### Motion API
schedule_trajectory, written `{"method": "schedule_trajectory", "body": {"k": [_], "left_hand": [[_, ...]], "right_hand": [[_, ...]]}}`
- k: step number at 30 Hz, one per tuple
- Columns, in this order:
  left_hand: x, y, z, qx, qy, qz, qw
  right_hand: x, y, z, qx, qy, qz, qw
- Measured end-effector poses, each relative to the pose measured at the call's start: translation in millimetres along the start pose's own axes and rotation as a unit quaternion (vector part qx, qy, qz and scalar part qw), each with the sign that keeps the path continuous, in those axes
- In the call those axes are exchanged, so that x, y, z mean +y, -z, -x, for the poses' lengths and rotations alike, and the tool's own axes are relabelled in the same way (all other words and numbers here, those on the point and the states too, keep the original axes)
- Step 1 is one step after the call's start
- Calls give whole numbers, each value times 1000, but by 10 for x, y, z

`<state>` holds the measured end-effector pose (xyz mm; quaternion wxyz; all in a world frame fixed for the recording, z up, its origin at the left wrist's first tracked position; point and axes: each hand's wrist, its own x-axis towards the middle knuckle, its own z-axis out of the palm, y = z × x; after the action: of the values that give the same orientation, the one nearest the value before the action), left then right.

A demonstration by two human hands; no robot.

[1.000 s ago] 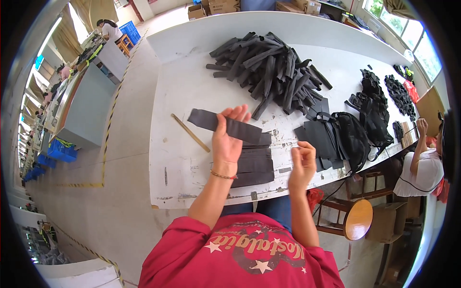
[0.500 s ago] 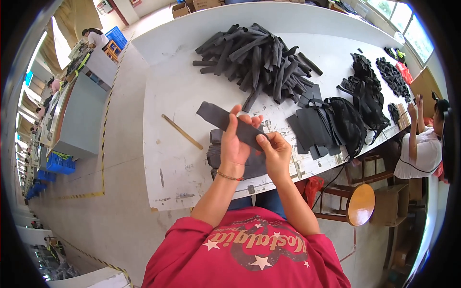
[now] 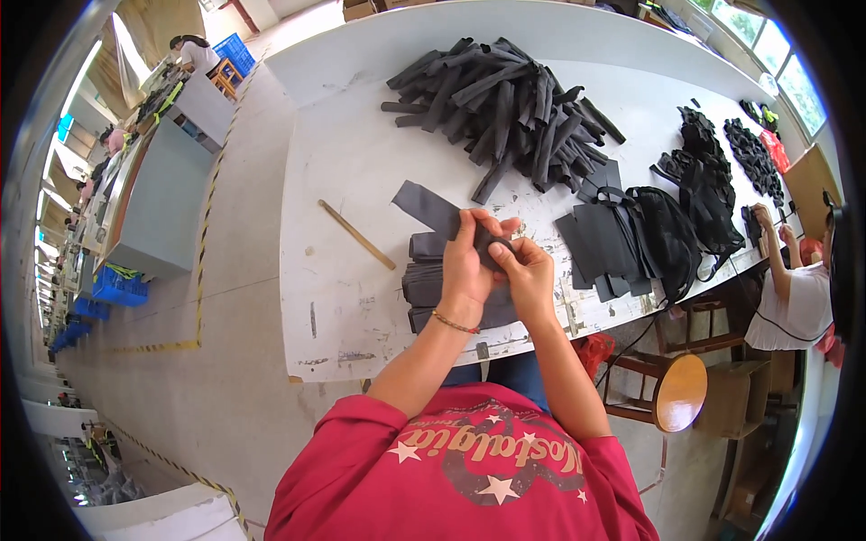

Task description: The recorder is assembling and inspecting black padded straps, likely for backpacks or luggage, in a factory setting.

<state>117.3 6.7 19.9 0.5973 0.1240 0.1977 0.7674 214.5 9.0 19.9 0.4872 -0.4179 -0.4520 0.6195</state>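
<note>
A dark grey fabric strip point(image 3: 424, 207) is held over the near part of the white table. My left hand point(image 3: 467, 270) is closed around its middle, fingers curled up and a flat tail sticking out to the upper left. My right hand point(image 3: 530, 275) pinches the strip's near end, which looks curled into a small roll between thumb and fingers. Under my hands lies a stack of dark folded fabric pieces point(image 3: 422, 287), partly hidden by my left hand. A large heap of dark rolled strips point(image 3: 505, 99) sits beyond my hands.
A thin wooden stick point(image 3: 358, 236) lies left on the white table point(image 3: 334, 279). To the right are flat black panels point(image 3: 586, 243), a black backpack point(image 3: 663, 234) and heaped black straps point(image 3: 704, 144). A round-seated stool point(image 3: 679, 392) stands near a seated co-worker point(image 3: 789, 302).
The strip's near end has been curled up, so less of it lies between my hands. My left fingers have closed over it, and my hands are closer together.
</note>
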Motion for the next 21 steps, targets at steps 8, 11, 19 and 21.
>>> {"method": "schedule_trajectory", "body": {"k": [8,11,19,21], "left_hand": [[35,84,-61,-1,32,40,999],[344,154,-140,56,25,-31,998],[919,721,-286,129,-62,-460,876],[929,937,-309,110,-68,-511,850]], "right_hand": [[-59,148,25,-23,-6,-54,998],[-81,331,-150,-19,20,-7,1000],[149,297,-672,-41,46,222,973],[295,295,-762,-36,57,306,950]]}}
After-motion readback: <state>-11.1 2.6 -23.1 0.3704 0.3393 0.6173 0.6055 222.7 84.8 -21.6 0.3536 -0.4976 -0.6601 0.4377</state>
